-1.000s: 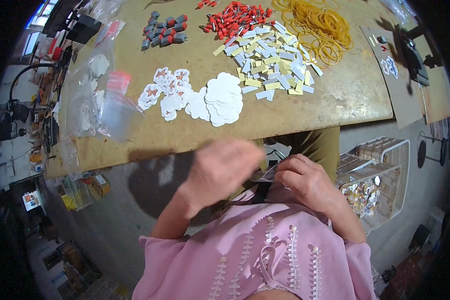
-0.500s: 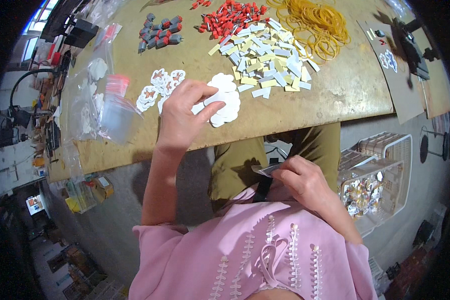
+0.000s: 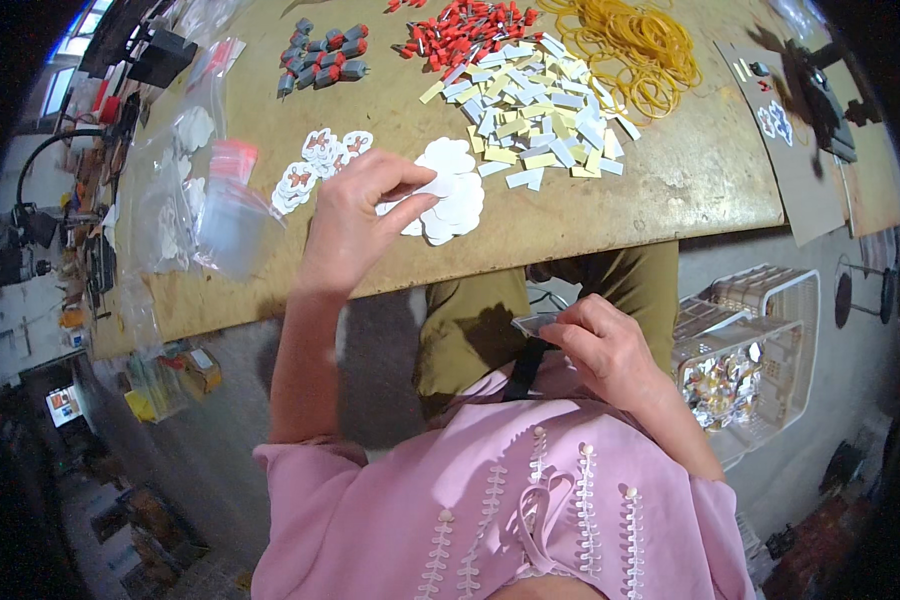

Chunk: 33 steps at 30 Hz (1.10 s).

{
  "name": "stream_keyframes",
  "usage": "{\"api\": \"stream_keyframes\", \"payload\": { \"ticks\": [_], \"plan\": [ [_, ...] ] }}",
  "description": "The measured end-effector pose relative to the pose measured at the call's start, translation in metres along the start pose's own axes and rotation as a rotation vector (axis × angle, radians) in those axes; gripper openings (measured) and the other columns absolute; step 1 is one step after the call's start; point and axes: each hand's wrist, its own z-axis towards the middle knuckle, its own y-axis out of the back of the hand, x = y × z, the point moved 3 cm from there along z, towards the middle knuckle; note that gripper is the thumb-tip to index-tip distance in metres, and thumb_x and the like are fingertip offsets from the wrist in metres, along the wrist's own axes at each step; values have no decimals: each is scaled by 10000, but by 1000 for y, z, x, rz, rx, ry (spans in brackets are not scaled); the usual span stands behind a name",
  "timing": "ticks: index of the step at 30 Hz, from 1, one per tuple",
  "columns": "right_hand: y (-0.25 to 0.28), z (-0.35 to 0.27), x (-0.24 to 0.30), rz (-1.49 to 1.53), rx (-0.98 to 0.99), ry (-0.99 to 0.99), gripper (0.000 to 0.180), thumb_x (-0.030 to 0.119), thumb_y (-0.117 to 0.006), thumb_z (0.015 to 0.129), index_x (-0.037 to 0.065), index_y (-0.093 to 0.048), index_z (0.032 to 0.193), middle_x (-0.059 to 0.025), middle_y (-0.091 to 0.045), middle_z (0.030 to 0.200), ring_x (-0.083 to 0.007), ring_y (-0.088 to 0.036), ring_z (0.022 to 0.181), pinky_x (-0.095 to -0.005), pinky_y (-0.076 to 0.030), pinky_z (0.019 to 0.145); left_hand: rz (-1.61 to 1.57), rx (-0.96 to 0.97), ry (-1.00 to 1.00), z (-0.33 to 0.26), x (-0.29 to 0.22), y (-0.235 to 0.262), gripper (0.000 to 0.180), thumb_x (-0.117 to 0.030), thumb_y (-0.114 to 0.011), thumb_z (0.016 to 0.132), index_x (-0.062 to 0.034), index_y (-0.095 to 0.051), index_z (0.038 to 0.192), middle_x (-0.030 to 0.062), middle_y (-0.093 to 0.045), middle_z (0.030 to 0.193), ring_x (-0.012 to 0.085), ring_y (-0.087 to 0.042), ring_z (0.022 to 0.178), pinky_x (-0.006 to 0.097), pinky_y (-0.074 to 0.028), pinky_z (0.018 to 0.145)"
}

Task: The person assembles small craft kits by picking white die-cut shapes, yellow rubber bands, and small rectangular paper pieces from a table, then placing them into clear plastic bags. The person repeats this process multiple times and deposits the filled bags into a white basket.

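My left hand (image 3: 350,220) reaches over the near part of the table, its thumb and fingertips pinched on the edge of a white scalloped card. Beside those fingertips, a loose pile of blank white scalloped cards (image 3: 457,205) lies on the tabletop. Just beyond the same hand are printed white cutouts (image 3: 298,187) with brown bow-like figures. Over my lap, my right hand (image 3: 605,355) is closed on a small clear plastic bag (image 3: 533,324), which sticks out to the left of its fingers. Its far fingers are partly hidden.
Small grey-and-red parts (image 3: 322,62), red pieces with metal tips (image 3: 470,32), yellow-and-white strips (image 3: 545,115) and yellow rubber bands (image 3: 650,50) lie across the table (image 3: 685,190). Clear bags (image 3: 232,225) are at left. A white plastic basket (image 3: 805,350) stands low at right.
My left hand has shifted slightly left, still pinching at the white cards. In my right hand, the clear bag has tilted and moved up a little. The view has shifted slightly too.
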Motion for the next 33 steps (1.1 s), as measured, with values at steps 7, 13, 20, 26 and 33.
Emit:
{"api": "stream_keyframes", "payload": {
  "ticks": [7, 13, 20, 26, 33],
  "plan": [
    [-3, -1, -3, 5, -8, -2, 233, 15, -708, 797, 34, -729, 1028, -102, -665, 957, -302, -677, 887, -407, -574, 763, 25, 90, -44, 10, -1, 11, 167, -32, -796, 895, -9, -792, 1061, 63, -736, 941, 139, -681, 815, 278, -537, 711],
    [-6, -2, -4, 16, -13, -11, 244, 17, -706, 800, 29, -730, 1043, -109, -665, 977, -306, -674, 910, -410, -570, 782, 229, -55, -209, 2, -4, 2, 174, 24, -737, 874, -18, -760, 1041, 97, -729, 916, 230, -703, 810, 341, -548, 704],
    [4, 3, 1, -61, -106, 46, 274, 34, -700, 792, 20, -715, 1066, -124, -653, 1012, -320, -672, 945, -422, -571, 830, 485, -297, -299, -7, -13, -22, 193, 36, -725, 848, -46, -714, 1022, 110, -727, 958, 307, -709, 832, 397, -573, 725],
    [8, 11, 6, -89, -176, 61, 279, 49, -694, 792, 4, -697, 1067, -172, -658, 1125, -358, -679, 1032, -442, -570, 894, 306, -467, -169, -19, -28, -16, 151, -12, -767, 919, -72, -710, 1044, 73, -759, 969, 244, -735, 840, 339, -581, 732],
    [5, 19, 12, 66, -166, 33, 283, 28, -714, 812, -12, -685, 1090, -187, -654, 1168, -359, -673, 1065, -431, -578, 883, -393, -137, -28, -73, -75, -52, 187, 54, -814, 869, -39, -761, 1022, 82, -764, 923, 165, -721, 756, 280, -559, 660]
  ]
}}
